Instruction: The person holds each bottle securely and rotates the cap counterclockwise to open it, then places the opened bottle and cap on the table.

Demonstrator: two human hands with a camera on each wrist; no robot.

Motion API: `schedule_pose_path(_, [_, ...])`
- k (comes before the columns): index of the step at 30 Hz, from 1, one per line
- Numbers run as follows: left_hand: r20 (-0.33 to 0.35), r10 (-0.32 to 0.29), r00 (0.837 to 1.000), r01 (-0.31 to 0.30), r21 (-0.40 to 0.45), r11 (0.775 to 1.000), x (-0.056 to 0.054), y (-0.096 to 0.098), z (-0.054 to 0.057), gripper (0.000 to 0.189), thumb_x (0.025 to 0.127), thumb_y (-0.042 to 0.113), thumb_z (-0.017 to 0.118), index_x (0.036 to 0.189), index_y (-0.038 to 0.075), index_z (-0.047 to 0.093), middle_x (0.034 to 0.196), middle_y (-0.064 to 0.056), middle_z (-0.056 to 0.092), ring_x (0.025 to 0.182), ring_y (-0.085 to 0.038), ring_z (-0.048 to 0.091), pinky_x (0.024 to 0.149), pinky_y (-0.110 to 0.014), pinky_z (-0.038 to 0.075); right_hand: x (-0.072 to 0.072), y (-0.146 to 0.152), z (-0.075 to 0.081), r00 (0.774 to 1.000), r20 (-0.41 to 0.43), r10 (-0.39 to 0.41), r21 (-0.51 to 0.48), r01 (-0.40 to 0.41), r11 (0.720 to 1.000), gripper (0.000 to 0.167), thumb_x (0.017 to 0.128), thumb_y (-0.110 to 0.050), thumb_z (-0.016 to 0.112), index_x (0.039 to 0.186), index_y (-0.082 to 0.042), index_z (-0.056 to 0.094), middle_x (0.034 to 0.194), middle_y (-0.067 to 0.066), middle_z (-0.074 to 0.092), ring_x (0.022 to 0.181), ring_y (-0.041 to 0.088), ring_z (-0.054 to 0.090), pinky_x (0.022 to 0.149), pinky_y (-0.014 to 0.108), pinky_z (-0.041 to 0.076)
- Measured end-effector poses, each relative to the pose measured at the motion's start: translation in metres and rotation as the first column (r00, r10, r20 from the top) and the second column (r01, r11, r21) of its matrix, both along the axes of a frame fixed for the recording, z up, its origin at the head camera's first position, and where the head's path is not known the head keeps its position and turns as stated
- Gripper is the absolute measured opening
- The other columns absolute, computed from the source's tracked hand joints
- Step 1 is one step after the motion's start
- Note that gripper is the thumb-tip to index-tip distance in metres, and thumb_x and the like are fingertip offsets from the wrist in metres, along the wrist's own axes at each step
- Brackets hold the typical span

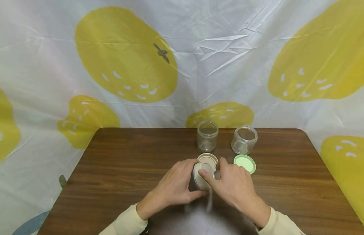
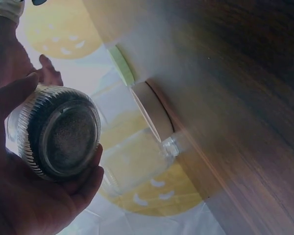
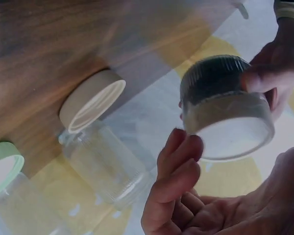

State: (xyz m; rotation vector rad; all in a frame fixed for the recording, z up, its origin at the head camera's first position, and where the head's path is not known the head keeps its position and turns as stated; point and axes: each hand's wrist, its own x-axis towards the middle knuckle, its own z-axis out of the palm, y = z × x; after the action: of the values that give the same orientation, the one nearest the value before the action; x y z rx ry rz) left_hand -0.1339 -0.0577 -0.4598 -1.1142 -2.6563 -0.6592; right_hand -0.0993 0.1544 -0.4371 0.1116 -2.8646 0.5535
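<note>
My left hand (image 1: 177, 182) grips a small ribbed jar (image 2: 71, 134) round its side, above the front middle of the table. The glass looks dark at its base, and a pale lid (image 3: 225, 112) covers the other end. The jar is tilted, its lid facing my right hand (image 1: 236, 184). That hand hovers at the lid with its fingers loosely bent, the thumb lying across the lid in the head view. In the right wrist view its fingertips (image 3: 188, 147) are at the lid's edge; whether they touch cannot be told.
Behind my hands, a beige lid (image 1: 207, 158) and a light green lid (image 1: 245, 164) lie on the brown wooden table (image 1: 135, 156). Two clear lidless jars, a taller one (image 1: 207, 138) and a wider one (image 1: 243, 143), stand beyond them. A lemon-print cloth (image 1: 196, 75) hangs behind.
</note>
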Motion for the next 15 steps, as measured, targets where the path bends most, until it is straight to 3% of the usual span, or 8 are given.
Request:
schedule_pose_path(6, [-0.067, 0.002, 0.998, -0.003, -0.014, 1.0, -0.001, 0.0, -0.002, 0.086, 0.072, 0.049, 0.089, 0.141, 0.01, 0.054, 0.123, 0.001, 0.069, 0.115, -0.015, 0.066, 0.105, -0.037, 0.053, 0.0, -0.007, 0.003, 0.998, 0.07, -0.005, 0.001, 0.005, 1.0, 0.072, 0.088, -0.089, 0.05, 0.074, -0.02, 0.063, 0.063, -0.001, 0.062, 0.058, 0.026, 0.061, 0.053, 0.041, 0.043])
schedule_pose_path(10, [-0.108, 0.006, 0.994, -0.008, -0.02, 1.0, -0.001, 0.0, -0.003, 0.085, 0.07, 0.046, 0.089, 0.138, 0.009, 0.054, 0.119, 0.0, 0.069, 0.111, -0.016, 0.066, 0.101, -0.036, 0.054, 0.0, -0.012, 0.0, 0.998, 0.066, 0.017, -0.003, -0.017, 1.0, 0.07, 0.09, -0.086, 0.05, 0.077, -0.018, 0.062, 0.06, 0.0, 0.059, 0.058, 0.026, 0.063, 0.053, 0.042, 0.044])
schedule_pose_path(15, [-0.118, 0.012, 0.993, -0.014, -0.016, 1.0, -0.002, 0.0, -0.004, 0.084, 0.072, 0.048, 0.088, 0.138, 0.008, 0.054, 0.118, 0.0, 0.069, 0.11, -0.016, 0.066, 0.1, -0.037, 0.055, 0.0, -0.011, -0.002, 0.997, 0.028, 0.075, -0.033, -0.074, 0.997, 0.061, 0.092, -0.075, 0.062, 0.088, -0.014, 0.064, 0.06, -0.003, 0.056, 0.054, 0.019, 0.056, 0.052, 0.037, 0.042])
